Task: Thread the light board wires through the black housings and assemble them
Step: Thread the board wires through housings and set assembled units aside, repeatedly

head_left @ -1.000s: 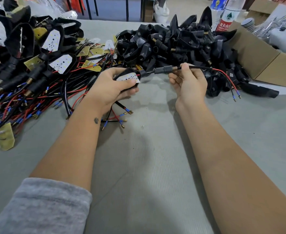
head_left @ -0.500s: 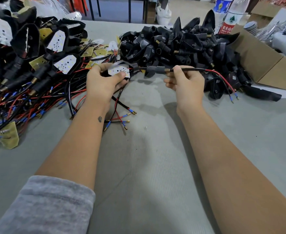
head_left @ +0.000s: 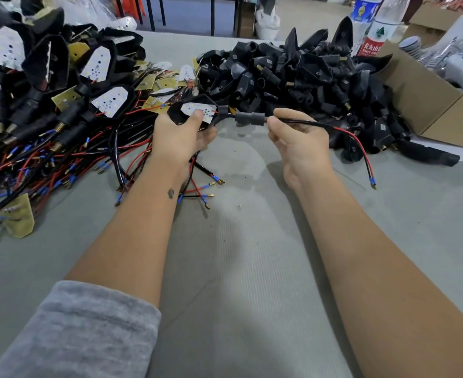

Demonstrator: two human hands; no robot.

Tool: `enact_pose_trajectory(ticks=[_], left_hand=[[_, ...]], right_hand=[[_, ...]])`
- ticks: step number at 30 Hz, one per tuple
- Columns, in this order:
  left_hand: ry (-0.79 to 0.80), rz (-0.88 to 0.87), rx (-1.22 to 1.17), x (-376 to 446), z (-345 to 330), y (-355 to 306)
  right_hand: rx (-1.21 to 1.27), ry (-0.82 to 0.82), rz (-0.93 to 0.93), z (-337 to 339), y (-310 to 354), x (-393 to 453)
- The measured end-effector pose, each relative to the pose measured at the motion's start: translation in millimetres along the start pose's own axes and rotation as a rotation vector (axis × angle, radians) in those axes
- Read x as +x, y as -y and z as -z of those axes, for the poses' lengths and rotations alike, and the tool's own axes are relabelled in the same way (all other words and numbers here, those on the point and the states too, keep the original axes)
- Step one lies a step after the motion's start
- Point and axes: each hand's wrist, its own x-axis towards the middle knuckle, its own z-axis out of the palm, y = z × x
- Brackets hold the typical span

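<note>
Grey table [head_left: 238, 268], both forearms reaching in from the near edge. Far left: heap of finished black housings with white light boards [head_left: 47, 85], red and black leads trailing toward the near side. Far centre: pile of empty black housings [head_left: 293, 75]. Far right: open cardboard box [head_left: 426, 105]; water bottle with red label [head_left: 375, 31] behind the pile.

Left hand [head_left: 181, 137] grips a black housing [head_left: 194, 111] from below, thumb lying on the white light board [head_left: 199, 110] seated in it. Housing held above the table, between the two heaps, board face up. Its neck points right into a grey ribbed sleeve [head_left: 248, 117]; long axis runs left-right.

Right hand [head_left: 298, 140] pinches the black cable [head_left: 306, 123] just right of the sleeve. Cable goes on right, splitting into red and black wires [head_left: 361, 154] that droop toward the near right, tips ending in blue-collared terminals.
</note>
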Motion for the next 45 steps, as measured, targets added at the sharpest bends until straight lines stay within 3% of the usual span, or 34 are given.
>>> enact_pose_trajectory(ticks=[5, 14, 22, 29, 35, 41, 45], left_hand=[[-0.026, -0.013, -0.029, 0.1, -3.6, 2.5], [0.024, -0.022, -0.07, 3.1, 1.7, 2.7], [-0.084, -0.061, -0.004, 6.1, 4.1, 4.5], [-0.159, -0.008, -0.05, 10.7, 4.9, 2.7], [-0.156, -0.086, 0.128, 13.3, 3.1, 3.8], [0.006, -0.101, 0.338, 17.4, 11.7, -23.5], [0.004, -0.183, 0.512, 24.0, 37.1, -59.5]], right_hand=[[0.016, 0.01, 0.021, 1.9, 0.4, -0.9], [-0.17, 0.022, 0.13, -2.1, 1.8, -4.9], [-0.506, 0.142, 0.258, -7.0, -2.4, -9.2], [-0.584, 0.265, 0.358, -8.5, -7.0, -11.9], [-0.903, 0.426, 0.729, -12.9, -10.1, -19.5], [-1.191, 0.62, 0.839, -37.3, 2.3, -41.9], [-1.234, 0.727, 0.968, -73.6, 0.6, -54.5]])
